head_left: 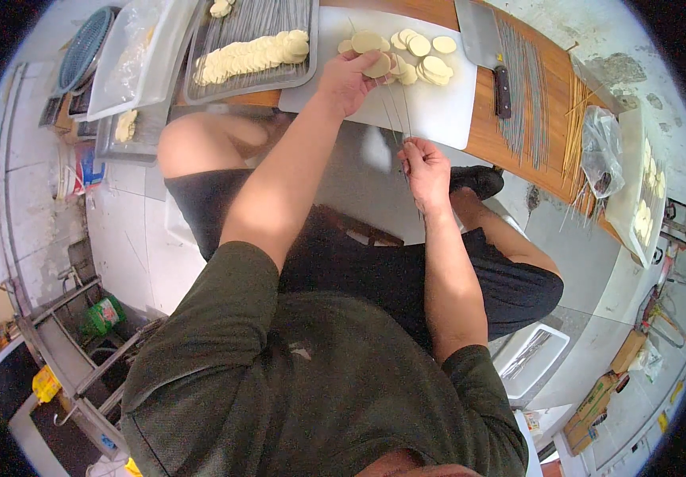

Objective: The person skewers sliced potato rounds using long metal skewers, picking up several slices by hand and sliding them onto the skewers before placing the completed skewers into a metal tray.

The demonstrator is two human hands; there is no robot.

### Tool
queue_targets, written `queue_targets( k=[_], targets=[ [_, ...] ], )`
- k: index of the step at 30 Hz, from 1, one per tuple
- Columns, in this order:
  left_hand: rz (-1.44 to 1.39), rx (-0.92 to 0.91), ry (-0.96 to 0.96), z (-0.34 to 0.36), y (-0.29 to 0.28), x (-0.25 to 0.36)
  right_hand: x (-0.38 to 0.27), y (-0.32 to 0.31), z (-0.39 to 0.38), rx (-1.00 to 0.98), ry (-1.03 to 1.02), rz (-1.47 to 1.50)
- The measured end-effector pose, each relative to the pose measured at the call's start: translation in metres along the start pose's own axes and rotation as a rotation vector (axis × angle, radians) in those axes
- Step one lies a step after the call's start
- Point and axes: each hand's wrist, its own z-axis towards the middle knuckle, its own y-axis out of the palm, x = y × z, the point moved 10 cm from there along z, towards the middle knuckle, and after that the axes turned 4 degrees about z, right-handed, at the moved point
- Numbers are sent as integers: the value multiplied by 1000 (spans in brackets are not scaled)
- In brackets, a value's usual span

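My left hand (349, 81) is closed on pale yellow round slices (375, 64), which look like potato, above the white cutting board (303, 97). My right hand (426, 168) pinches thin metal skewers (395, 113) below the board's front edge. The skewers run up from my right fingers to the slices at my left hand; whether their tips pierce the slices is too fine to tell. More loose slices (418, 44) lie on the board beyond and to the right of my left hand, several overlapping in small stacks.
A metal tray (310, 78) at left holds rows of skewered slices (251, 59). Right of the board lie a cleaver (480, 36) with a dark handle, metal skewers (524, 103), bamboo sticks (573, 131) and a clear plastic bag (602, 151). A white tray (627, 219) with slices stands far right.
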Motion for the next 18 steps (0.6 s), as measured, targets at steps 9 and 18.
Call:
queue_targets(
  k=[9,18],
  targets=[
    [-48,-21,15,3,-1,5,1,3,-1,-14,20,42],
    [-26,-53,10,-8,9,-3,3,1,0,10,43,79]
  ],
)
